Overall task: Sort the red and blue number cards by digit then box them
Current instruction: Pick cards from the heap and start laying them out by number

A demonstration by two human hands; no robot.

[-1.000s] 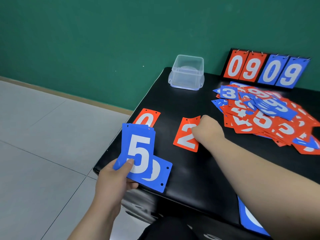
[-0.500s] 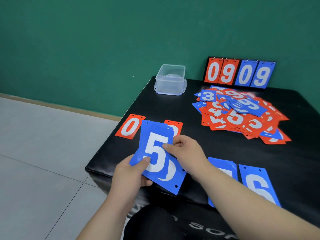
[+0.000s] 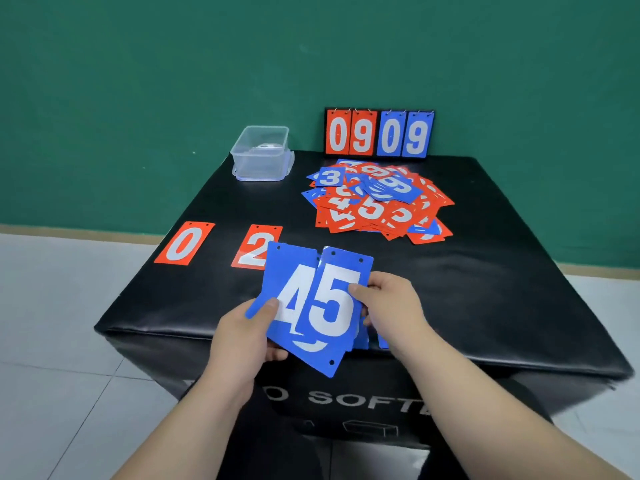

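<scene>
Head view: gripping a fan of blue cards above the near edge of the black table (image 3: 485,289), left hand (image 3: 242,337) curled underneath with thumb pressed on the blue 4 card (image 3: 287,289), right hand (image 3: 391,306) pinching the edge of the blue 5 card (image 3: 332,299), with a third blue card (image 3: 311,355) beneath, digit hidden. Spread apart that way, most likely, to read each digit and peel one off. Farther back, laid flat as starts of digit piles, the red 0 card (image 3: 185,243) and red 2 card (image 3: 254,249), set apart; beyond them, the unsorted heap (image 3: 377,206) before the scoreboard (image 3: 379,135), and the clear box (image 3: 261,154) at the far left corner, presumably for boxing later.
</scene>
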